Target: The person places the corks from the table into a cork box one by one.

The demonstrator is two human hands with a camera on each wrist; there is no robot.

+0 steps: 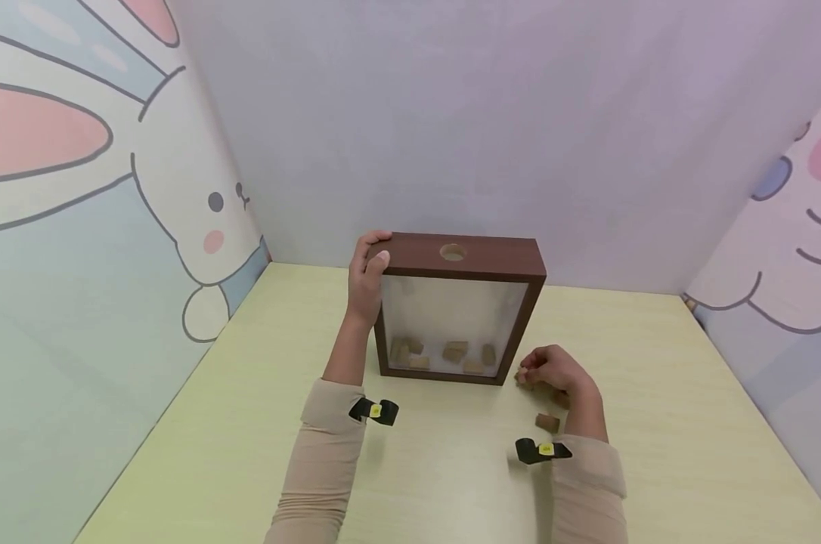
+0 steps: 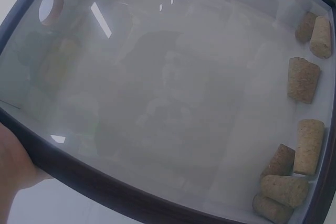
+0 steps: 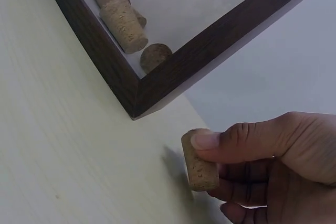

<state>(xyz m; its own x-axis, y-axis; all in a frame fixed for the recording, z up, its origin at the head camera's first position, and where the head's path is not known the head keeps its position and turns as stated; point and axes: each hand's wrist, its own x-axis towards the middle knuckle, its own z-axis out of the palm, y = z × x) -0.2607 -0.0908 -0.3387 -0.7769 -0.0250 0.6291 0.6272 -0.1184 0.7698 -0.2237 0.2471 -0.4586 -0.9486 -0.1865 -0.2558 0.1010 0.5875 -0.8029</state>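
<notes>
A dark brown wooden shadow box [image 1: 492, 258] with a clear front stands upright on the table, a round hole in its top. Several corks [image 2: 308, 145] lie along the bottom inside it. My left hand [image 1: 366, 285] grips the box's upper left corner, thumb at the front edge and fingers over the top. Beside the lower right corner, my right hand [image 1: 559, 370] pinches a cork [image 3: 200, 165] between thumb and fingers, just above the tabletop. One loose cork [image 1: 547, 422] lies by the right wrist, and another [image 1: 562, 399] is partly hidden by that hand.
The pale yellow table [image 1: 444, 468] meets a plain light wall [image 1: 451, 121] behind the box. Cartoon-printed panels [image 1: 179, 204] rise at the left and right sides. Each wrist wears a black strap [image 1: 375, 411] with a yellow mark.
</notes>
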